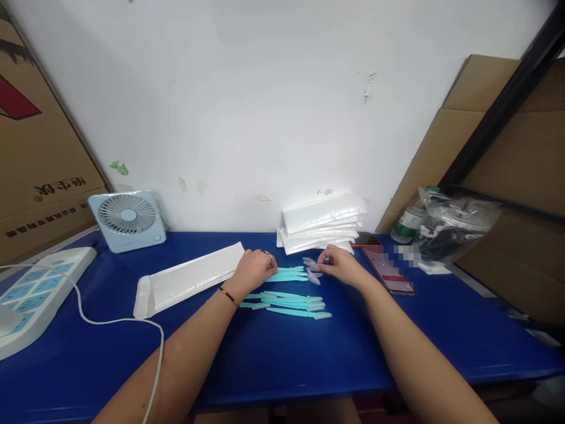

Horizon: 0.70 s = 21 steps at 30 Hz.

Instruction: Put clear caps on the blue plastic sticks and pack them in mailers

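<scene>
One glossy blue tabletop [344,365], slick-looking; your left hand [255,270] bunches its fingertips near slim turquoise plastic sticks [295,302] lying there, which a brushing wrist could scatter; your right hand [342,265] bunches beside small translucent plastic caps [313,277], easily flicked away; can't tell whether either's clamped.

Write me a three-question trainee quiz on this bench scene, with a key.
1. True or false: the fan stands to the left of the stack of white envelopes.
2. Which is nearer the small translucent pieces: (a) the left hand or (b) the right hand?
3. Fill in: the turquoise sticks lie on a ____ tabletop.

Key: 1 true; 2 b; 3 blue.
</scene>
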Tool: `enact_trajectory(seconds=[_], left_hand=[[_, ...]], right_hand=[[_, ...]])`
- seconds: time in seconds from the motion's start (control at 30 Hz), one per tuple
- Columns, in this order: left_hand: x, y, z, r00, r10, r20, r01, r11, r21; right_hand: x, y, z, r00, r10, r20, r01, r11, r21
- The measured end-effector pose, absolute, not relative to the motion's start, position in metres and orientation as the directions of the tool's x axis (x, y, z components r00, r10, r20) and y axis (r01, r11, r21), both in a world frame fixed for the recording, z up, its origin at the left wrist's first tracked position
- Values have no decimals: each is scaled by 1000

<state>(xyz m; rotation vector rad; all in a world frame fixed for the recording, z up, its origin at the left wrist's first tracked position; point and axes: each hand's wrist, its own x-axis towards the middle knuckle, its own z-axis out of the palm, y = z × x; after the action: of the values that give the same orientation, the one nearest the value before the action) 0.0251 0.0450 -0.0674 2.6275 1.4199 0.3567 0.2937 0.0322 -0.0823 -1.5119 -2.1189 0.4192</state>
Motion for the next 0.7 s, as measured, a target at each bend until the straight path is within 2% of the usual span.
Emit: enact_trajectory(seconds=[0.17, 0.3, 0.4, 0.47, 0.53, 0.6, 0.7], left_hand=[[1, 41, -53, 518, 855, -30, 802, -473, 365], [-15, 34, -41, 493, 831, -257, 858, -417, 300], [-18, 32, -41, 456, 819, -348, 888, -391, 242], [-18, 32, -41, 470, 801, -372, 880, -393, 266], [-16, 32, -39, 510, 807, -300, 849, -416, 325], [-12, 31, -37, 554, 822, -135, 797, -476, 371], [3, 30, -39, 609, 790, 76, 711, -585, 390]], right_hand=[[290, 31, -83, -257, 938, 232, 794, 342, -503], [286, 26, -79, -270, 935, 232, 795, 352, -494], [287, 25, -78, -286, 931, 226, 789, 363, -496], [286, 25, -78, -289, 929, 230, 770, 368, -521], [281, 23, -79, -288, 932, 220, 723, 362, -588], [271, 20, -80, -299, 933, 199, 622, 348, -701], [253, 16, -79, -331, 924, 189, 424, 325, -846]])
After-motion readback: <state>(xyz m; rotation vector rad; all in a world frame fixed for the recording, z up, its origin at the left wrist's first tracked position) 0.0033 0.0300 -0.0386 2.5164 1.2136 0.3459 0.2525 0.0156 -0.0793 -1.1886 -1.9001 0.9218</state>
